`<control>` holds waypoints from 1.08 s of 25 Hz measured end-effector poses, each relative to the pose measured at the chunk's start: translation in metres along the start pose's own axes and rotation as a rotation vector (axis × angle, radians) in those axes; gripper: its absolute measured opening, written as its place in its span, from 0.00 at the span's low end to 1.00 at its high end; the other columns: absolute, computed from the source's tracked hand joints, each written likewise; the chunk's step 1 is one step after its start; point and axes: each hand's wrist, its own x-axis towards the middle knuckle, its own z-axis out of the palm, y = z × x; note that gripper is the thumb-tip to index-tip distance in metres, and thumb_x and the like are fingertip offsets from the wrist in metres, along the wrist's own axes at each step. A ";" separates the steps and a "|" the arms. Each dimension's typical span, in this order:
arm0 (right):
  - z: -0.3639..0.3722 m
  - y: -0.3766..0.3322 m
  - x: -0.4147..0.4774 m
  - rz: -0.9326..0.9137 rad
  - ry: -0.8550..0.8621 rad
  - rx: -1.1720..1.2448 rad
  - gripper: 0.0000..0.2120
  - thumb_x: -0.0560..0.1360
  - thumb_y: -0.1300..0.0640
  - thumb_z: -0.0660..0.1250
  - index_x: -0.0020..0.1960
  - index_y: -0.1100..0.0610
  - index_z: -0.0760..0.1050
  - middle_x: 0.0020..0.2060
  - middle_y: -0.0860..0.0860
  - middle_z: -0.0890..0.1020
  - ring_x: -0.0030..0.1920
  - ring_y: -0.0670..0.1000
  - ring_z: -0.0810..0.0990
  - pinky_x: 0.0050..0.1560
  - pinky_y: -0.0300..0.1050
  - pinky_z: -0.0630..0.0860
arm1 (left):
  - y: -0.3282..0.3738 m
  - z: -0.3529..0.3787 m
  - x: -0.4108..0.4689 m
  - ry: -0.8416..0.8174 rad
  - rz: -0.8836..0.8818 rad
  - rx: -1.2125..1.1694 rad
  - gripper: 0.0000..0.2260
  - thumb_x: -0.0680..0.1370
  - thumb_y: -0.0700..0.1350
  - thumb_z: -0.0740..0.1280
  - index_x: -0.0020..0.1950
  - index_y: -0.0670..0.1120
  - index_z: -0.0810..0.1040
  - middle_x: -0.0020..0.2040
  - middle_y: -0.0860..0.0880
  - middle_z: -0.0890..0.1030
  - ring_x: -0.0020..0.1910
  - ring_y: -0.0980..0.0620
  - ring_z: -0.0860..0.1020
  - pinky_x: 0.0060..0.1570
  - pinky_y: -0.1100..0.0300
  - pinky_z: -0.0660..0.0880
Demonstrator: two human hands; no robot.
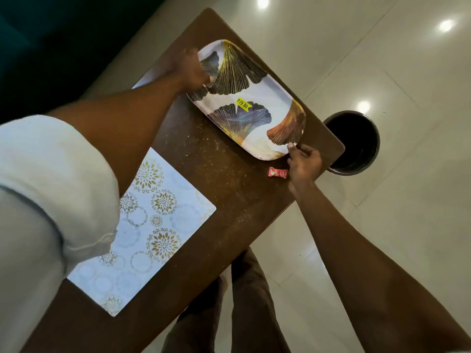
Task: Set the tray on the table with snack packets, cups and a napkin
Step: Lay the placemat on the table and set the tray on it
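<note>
I see the tray (pixel 262 98) lying flat on the dusty brown table (pixel 229 179); my left hand (pixel 190 70) curls its fingers over the far rim; my right hand (pixel 303 164) pinches the near corner; a red packet (pixel 277 172) lies just beside it; a patterned placemat (pixel 153 220) sits nearer; a dark bin (pixel 354 141) stands on the glossy tiled floor (pixel 382 225).

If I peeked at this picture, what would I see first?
Probably the big tray painted with gold and dark fan-shaped leaves, lying on the far end of the brown table. The left hand grips one end and the right hand the other. A bright yellow price sticker sits in the tray's middle.
</note>
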 end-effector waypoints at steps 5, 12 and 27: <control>0.007 -0.005 0.013 0.028 -0.009 0.041 0.16 0.76 0.64 0.75 0.63 0.63 0.78 0.45 0.52 0.83 0.47 0.50 0.83 0.45 0.42 0.84 | -0.012 0.000 0.029 0.037 -0.049 -0.145 0.19 0.81 0.44 0.67 0.68 0.35 0.74 0.63 0.33 0.79 0.63 0.35 0.79 0.60 0.42 0.78; 0.001 -0.015 0.008 -0.056 -0.041 -0.023 0.15 0.79 0.66 0.71 0.65 0.64 0.78 0.47 0.53 0.82 0.48 0.49 0.82 0.55 0.52 0.84 | -0.053 0.002 0.001 0.199 -0.134 -0.393 0.11 0.81 0.44 0.68 0.58 0.39 0.83 0.53 0.46 0.82 0.54 0.50 0.79 0.57 0.56 0.77; 0.141 0.008 -0.137 -0.410 -0.569 -0.418 0.14 0.78 0.68 0.71 0.64 0.66 0.79 0.41 0.52 0.82 0.30 0.44 0.78 0.26 0.37 0.73 | -0.309 0.012 -0.286 0.462 -0.639 -0.960 0.03 0.83 0.40 0.65 0.54 0.41 0.78 0.50 0.40 0.79 0.50 0.45 0.78 0.52 0.45 0.81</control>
